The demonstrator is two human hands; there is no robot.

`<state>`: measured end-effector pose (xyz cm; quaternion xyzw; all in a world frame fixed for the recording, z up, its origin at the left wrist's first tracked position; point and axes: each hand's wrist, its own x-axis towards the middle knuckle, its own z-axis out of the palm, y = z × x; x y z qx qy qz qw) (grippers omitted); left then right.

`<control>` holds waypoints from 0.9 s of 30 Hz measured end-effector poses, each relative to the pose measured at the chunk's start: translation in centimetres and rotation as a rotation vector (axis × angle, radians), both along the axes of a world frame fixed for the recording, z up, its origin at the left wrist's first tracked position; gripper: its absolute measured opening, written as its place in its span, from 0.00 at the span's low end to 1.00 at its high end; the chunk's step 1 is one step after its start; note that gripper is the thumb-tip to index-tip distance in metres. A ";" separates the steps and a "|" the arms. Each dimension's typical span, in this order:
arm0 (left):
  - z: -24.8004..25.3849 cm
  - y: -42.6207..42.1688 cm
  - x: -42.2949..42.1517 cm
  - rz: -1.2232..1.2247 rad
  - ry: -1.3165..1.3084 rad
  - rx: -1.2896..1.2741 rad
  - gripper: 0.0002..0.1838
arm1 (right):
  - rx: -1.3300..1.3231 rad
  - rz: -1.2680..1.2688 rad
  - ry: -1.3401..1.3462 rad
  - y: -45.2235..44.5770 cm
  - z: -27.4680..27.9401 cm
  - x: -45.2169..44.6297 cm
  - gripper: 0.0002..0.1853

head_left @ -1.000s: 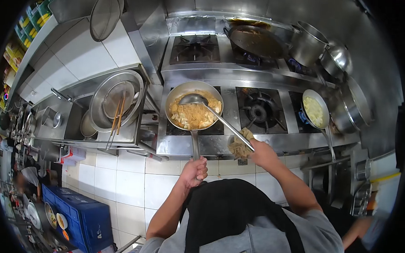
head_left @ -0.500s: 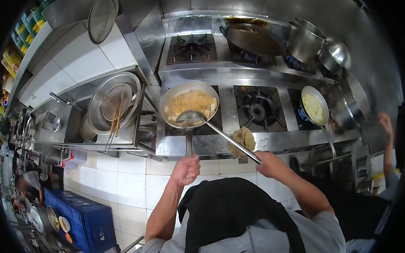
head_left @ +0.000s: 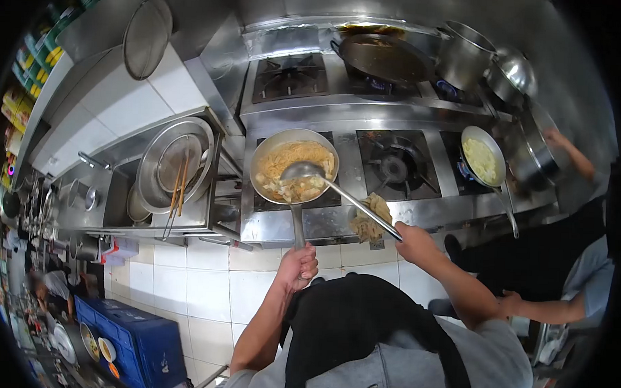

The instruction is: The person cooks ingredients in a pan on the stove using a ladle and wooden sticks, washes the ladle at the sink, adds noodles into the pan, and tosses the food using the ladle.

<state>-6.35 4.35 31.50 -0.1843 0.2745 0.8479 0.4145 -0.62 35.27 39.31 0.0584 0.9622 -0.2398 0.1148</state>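
Note:
My left hand [head_left: 298, 267] is wrapped round the handle of a frying pan [head_left: 257, 181], which sits over the front left burner. Inside the pan are yellow noodles [head_left: 293, 152] with pale pieces among them. My right hand [head_left: 416, 244] grips the far end of a long-handled metal ladle [head_left: 302, 170]. The ladle's bowl rests in the food near the middle of the pan. Under the ladle's handle, a crumpled brown cloth [head_left: 373, 217] lies on the stove's front edge, close to my right hand.
A bare front burner [head_left: 394, 168] lies right of the pan. Beyond it stands a smaller pan [head_left: 487, 135] with pale yellow food over a flame. A wok [head_left: 387, 58] and pots are behind. At right, a co-worker's hand [head_left: 555, 138] reaches toward large pots. A basin [head_left: 206, 156] sits left.
The ladle's bowl has shifted right and up within the pan, and the noodles look more stirred. The pan's handle now slants right. The co-worker has come closer, one hand moving to the large pots.

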 end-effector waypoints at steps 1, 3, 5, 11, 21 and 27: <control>0.2 0.2 -0.1 0.000 0.000 -0.023 0.06 | 0.006 0.020 0.002 0.4 -0.3 -0.7 0.13; 0.3 0.6 -0.3 0.013 -0.012 -0.023 0.07 | 0.069 -0.009 0.040 0.9 -2.2 -1.7 0.13; 0.1 0.9 0.0 0.013 -0.022 -0.028 0.07 | 0.044 0.005 0.023 -0.4 -3.0 -4.0 0.14; 0.0 1.9 -0.7 0.019 0.018 -0.005 0.07 | -0.049 -0.025 0.272 -3.3 -5.6 -5.4 0.12; -0.1 2.5 -0.7 0.036 -0.036 0.068 0.11 | 0.214 0.026 0.020 2.0 -0.4 -6.5 0.11; -0.5 3.6 -0.6 0.068 -0.028 0.058 0.10 | -0.133 -0.098 0.027 -1.1 -6.1 -4.8 0.13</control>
